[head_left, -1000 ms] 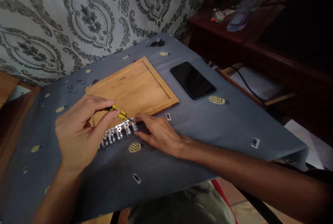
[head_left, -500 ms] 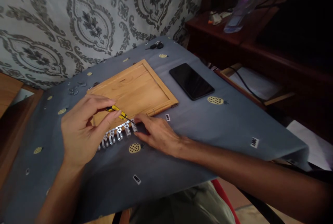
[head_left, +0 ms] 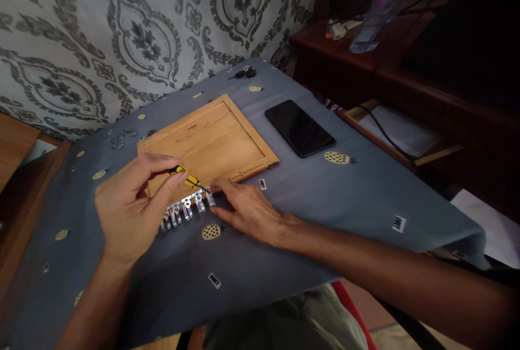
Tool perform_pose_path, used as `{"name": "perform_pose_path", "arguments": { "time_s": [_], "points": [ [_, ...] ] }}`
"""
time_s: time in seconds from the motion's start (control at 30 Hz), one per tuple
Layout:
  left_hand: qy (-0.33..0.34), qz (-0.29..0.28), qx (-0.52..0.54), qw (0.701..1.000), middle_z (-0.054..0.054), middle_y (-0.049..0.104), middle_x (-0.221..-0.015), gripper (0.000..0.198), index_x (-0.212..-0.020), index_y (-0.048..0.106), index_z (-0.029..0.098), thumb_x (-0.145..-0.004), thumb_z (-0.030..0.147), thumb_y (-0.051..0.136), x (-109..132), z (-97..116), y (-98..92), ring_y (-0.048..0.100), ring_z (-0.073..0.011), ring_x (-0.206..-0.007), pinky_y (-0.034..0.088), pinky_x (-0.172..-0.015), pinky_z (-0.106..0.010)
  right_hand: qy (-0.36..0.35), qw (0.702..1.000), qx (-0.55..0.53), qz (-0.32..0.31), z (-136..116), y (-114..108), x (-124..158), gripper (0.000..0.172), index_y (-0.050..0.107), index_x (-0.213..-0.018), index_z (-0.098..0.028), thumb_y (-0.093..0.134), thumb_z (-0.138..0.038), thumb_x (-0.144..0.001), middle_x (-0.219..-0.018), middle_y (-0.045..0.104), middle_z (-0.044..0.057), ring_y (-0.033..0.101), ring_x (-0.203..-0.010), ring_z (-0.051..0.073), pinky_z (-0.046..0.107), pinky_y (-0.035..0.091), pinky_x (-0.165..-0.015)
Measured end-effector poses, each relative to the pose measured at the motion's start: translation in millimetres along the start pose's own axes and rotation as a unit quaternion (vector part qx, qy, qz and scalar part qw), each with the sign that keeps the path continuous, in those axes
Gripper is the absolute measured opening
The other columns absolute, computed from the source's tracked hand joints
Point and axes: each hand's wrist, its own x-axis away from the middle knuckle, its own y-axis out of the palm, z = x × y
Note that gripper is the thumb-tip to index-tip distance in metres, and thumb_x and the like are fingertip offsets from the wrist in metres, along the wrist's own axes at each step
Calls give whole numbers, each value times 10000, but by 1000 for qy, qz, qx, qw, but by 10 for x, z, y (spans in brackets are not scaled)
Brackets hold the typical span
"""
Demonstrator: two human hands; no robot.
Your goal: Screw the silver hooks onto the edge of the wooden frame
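Note:
A small yellow and black screwdriver (head_left: 189,177) is pinched between the thumb and fingers of my left hand (head_left: 128,203). Its shaft slants down to the right, and the tip meets the end of a metal hook rail (head_left: 187,207). That rail has several curved silver hooks and lies along the near edge of a framed wooden board (head_left: 207,136). My right hand (head_left: 247,209) grips the rail's right end between thumb and fingers, close to the screwdriver tip. Any screw under the tip is too small to make out.
A black phone (head_left: 299,128) lies right of the board. Keys (head_left: 246,72) are at the table's far corner, and a small clear plastic bag (head_left: 117,141) is at the left. The blue patterned tablecloth (head_left: 276,274) covers the table. A plastic bottle (head_left: 371,19) stands on the dark desk (head_left: 325,63).
The view has shifted very slightly. Both hands keep their places, with the screwdriver tip still at the rail's right end.

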Motion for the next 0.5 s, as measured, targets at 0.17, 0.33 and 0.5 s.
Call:
{"name": "perform_pose_path", "arguments": {
  "time_s": [0.17, 0.33, 0.5],
  "points": [
    [1, -28, 2, 1000, 36, 742, -933, 185, -1001, 720, 312, -865, 187, 709, -10, 4, -44, 694, -154, -837, 578, -769, -348, -6, 1000, -1, 1, 10, 6, 2, 331, 564, -1183, -200, 599, -283, -865, -1024, 737, 85, 680, -886, 240, 341, 475, -719],
    [1, -31, 30, 999, 26, 716, -918, 199, -1024, 714, 305, -867, 183, 702, -26, 3, -15, 675, -146, -833, 577, -738, -330, -7, 1000, 4, 7, 8, 8, 7, 324, 570, -1176, -197, 611, -263, -862, -1006, 736, 82, 685, -875, 239, 345, 483, -726],
    [-1, -22, 14, 1000, 34, 686, -907, 219, -1048, 697, 347, -877, 211, 693, -4, 32, 30, 668, -155, -854, 578, -745, -355, -5, 1000, 6, 5, -8, -7, 7, 322, 564, -1177, -210, 611, -252, -861, -1016, 734, 72, 685, -878, 227, 324, 478, -725]
  ]
}}
